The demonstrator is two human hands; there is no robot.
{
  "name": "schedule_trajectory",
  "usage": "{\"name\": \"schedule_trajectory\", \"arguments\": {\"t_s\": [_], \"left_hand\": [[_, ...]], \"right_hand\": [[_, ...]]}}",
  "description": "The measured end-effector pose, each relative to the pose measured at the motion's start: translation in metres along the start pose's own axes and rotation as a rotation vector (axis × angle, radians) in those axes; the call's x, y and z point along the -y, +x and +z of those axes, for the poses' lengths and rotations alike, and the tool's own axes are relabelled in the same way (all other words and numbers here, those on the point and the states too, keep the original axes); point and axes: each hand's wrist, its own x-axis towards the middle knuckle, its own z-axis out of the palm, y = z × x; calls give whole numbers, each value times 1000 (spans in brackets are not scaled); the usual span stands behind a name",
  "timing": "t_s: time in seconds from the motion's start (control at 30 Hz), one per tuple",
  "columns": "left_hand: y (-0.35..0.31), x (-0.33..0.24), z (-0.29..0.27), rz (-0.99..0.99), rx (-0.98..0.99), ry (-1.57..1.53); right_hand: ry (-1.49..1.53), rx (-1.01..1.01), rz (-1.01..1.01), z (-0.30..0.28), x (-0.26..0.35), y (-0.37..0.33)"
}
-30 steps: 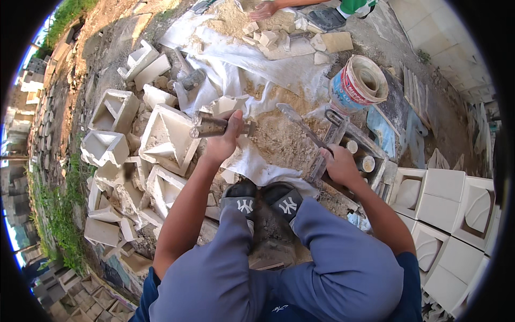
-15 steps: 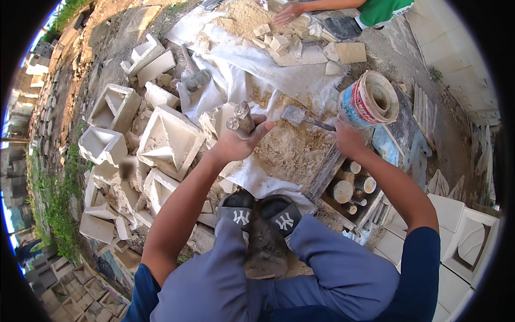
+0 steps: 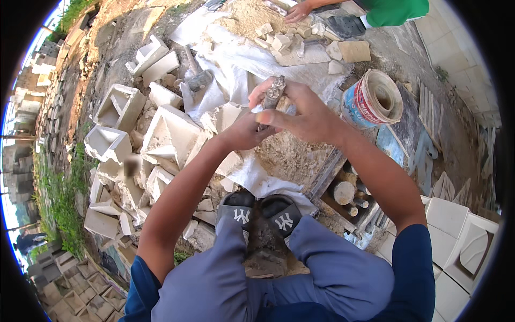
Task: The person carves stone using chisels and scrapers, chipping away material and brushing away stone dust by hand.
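My left hand [image 3: 244, 131] and my right hand [image 3: 311, 115] meet over the sandy ground, in front of my feet. Between them is a dusty grey, hammer-like piece with a rounded end [image 3: 274, 92]. The left fingers are closed about its lower part. Bent right fingers wrap its upper side, with the right thumb lying across the left hand. Its lower part is hidden by the hands, and the flat-bladed scraper no longer shows. Close below the right forearm, a wooden box [image 3: 328, 177] holds several short cylinders [image 3: 343, 192].
Broken pale hollow blocks [image 3: 170, 137] are heaped at left. A hammer [image 3: 198, 79] lies on the white sheet [image 3: 236, 59]. A bucket [image 3: 370, 102] stands at right, above stacked pale blocks [image 3: 456, 231]. Beyond the sheet, a co-worker's hand [image 3: 298, 12] reaches over sand and rubble.
My right hand has moved left from beside the bucket and now meets my left hand at the grey piece. The grey piece has turned and shifted right. The scraper has dropped out of sight.
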Motion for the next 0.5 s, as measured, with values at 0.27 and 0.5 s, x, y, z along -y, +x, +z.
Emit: {"name": "schedule_trajectory", "arguments": {"t_s": [0.27, 0.5], "left_hand": [[-59, 36, 20, -179, -245, 120], [-142, 34, 91, -245, -414, 131]], "right_hand": [[508, -298, 58, 22, -28, 1], [627, -215, 56, -21, 51, -16]]}}
